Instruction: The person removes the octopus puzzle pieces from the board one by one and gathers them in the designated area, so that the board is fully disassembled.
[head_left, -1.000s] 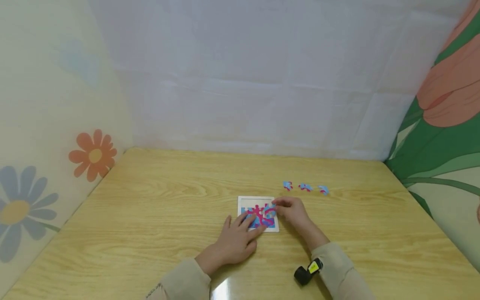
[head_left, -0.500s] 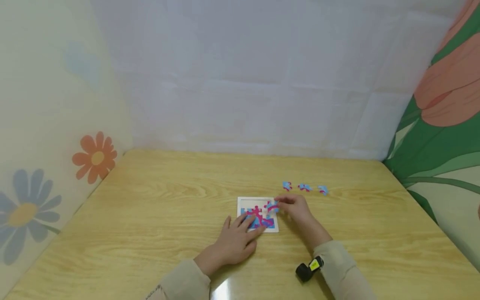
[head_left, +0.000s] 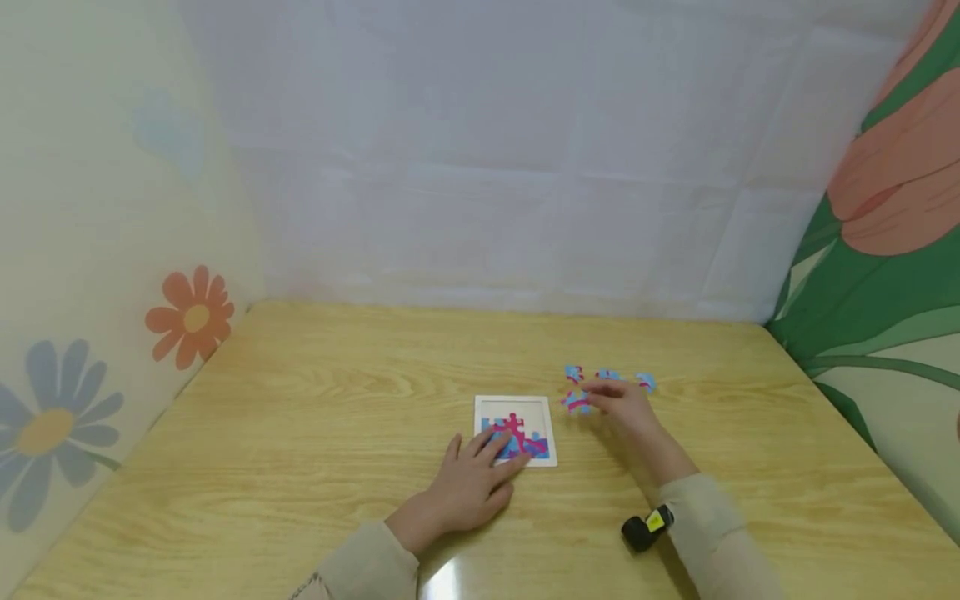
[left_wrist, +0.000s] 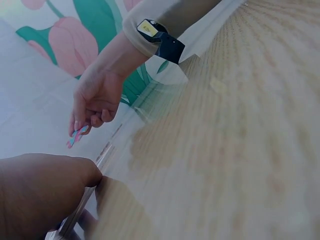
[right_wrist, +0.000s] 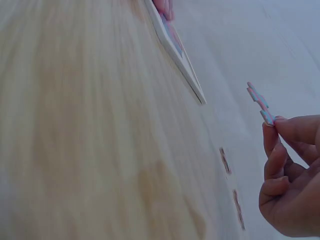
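Note:
A small white-framed jigsaw puzzle tray [head_left: 552, 425] lies on the table, its nearer part filled with blue, pink and purple pieces. My left hand [head_left: 468, 487] rests on it with fingers spread and fairly straight, covering part of the picture. Right of the tray, my right hand [head_left: 630, 410] pinches a blue-and-pink jigsaw piece [head_left: 576, 404] between thumb and fingertips. In the right wrist view that jigsaw piece [right_wrist: 259, 101] is held edge-on, above the table. Beyond the right hand lie loose jigsaw pieces [head_left: 573, 373], one partly hidden by the fingers.
The wooden table [head_left: 360, 375] runs back to a white cloth backdrop [head_left: 480, 208]. Painted walls with flowers [head_left: 197, 317] stand at left and right. A black strap device [head_left: 647, 529] hangs at the right wrist.
My right hand has lifted the jigsaw piece off the tray's right side and carried it right, near the loose pieces. My left hand stays on the tray.

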